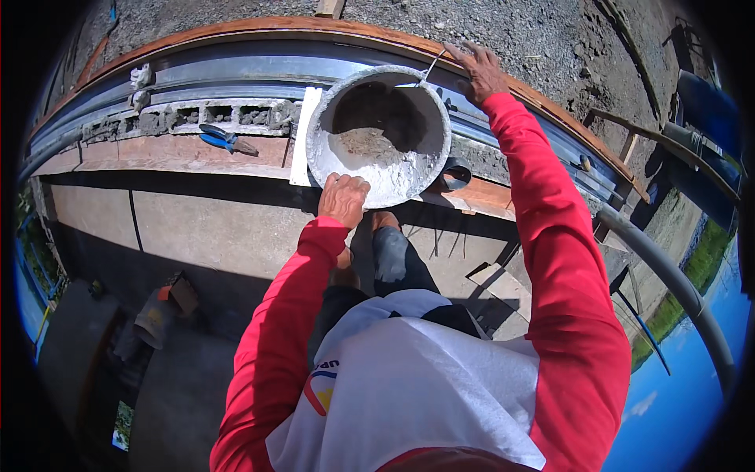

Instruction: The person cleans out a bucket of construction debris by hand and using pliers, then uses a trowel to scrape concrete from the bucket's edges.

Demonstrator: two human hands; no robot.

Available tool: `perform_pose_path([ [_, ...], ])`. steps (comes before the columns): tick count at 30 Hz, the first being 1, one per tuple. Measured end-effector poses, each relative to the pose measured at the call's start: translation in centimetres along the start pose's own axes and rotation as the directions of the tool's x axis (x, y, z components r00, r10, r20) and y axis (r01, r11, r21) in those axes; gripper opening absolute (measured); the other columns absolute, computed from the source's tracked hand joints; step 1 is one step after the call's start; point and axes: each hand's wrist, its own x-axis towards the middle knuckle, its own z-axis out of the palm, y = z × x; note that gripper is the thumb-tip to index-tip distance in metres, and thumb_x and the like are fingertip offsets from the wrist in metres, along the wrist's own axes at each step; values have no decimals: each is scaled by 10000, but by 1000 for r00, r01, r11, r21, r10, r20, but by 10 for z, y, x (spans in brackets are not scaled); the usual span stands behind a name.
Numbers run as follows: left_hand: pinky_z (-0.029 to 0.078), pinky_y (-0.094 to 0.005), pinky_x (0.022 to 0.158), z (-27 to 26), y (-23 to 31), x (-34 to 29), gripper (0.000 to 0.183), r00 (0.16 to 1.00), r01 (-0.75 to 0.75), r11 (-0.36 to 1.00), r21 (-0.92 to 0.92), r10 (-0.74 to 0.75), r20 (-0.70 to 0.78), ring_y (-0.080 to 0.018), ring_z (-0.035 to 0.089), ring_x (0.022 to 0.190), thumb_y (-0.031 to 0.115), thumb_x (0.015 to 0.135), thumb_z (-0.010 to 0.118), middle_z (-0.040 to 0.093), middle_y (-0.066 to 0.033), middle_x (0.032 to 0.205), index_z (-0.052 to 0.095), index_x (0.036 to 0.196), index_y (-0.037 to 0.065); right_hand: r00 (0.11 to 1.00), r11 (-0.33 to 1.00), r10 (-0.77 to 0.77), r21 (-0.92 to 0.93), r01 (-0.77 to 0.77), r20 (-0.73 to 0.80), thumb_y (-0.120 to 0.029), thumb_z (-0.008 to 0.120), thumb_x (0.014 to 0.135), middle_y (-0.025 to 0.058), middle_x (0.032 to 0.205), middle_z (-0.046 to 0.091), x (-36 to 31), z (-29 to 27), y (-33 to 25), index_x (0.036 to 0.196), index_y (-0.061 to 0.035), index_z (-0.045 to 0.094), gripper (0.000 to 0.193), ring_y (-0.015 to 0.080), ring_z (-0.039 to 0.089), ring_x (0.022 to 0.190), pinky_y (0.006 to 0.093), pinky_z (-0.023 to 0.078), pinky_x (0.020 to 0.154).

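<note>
While the near rim of a grey bucket is gripped by the left hand, its fingers pressed together and curled over the edge, the wire handle is met at its far end by the right hand; whether it is pinched there cannot be told. The bucket is placed over the block wall, with grey powdery material held inside. It is flanked by a white strip on the left and a black round piece on the right. Farther left, blue-handled pliers are laid on the ledge, and beyond the metal channels a reddish wooden plank is seen
</note>
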Motion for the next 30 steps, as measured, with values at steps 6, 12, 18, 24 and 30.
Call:
perform_pose_path([
  [6, 337, -332, 717, 6, 0, -4, 234, 996, 50, 996, -76, -56, -76, -199, 519, 775, 6, 517, 538, 561, -40, 795, 556, 739, 77, 935, 970, -220, -42, 240, 279, -86, 475, 673, 71, 1100, 447, 57, 19, -7, 983, -213, 549, 343, 253, 419, 1020, 336, 377, 841],
  [12, 343, -327, 743, 8, -6, -8, 167, 999, 37, 998, -45, -38, -33, -196, 521, 759, 3, 566, 502, 562, -66, 776, 574, 701, 69, 809, 975, -143, -60, 214, 571, -183, 516, 677, 119, 818, 574, 63, -11, -10, 773, -104, 590, 145, 280, 552, 786, 376, 450, 663],
  [18, 332, -329, 760, 0, -9, -7, 176, 999, 20, 997, -74, -17, 41, -180, 517, 794, 46, 561, 514, 572, -40, 834, 587, 714, 94, 909, 954, 37, -286, 92, 415, -237, 596, 613, 131, 806, 583, 73, -71, -9, 797, -102, 592, 229, 295, 564, 766, 384, 463, 643],
  [24, 311, -368, 811, -18, -2, -7, 267, 993, -22, 999, 49, 16, 116, -202, 482, 868, 87, 550, 612, 541, -54, 887, 571, 814, 82, 690, 878, 248, 142, -456, 680, -318, 529, 750, 26, 552, 445, -15, -121, 26, 711, -29, 503, 292, 140, 469, 462, 251, 359, 366],
  [30, 362, -375, 794, -25, -10, -63, 537, 598, 573, 575, -585, -780, -181, -271, 481, 917, 225, 637, 639, 493, -146, 1011, 429, 1084, 14, 632, 336, 193, 555, -761, 750, -184, 451, 812, -50, 503, 389, -99, -115, 21, 759, -43, 534, 172, 22, 314, 393, 171, 220, 345],
])
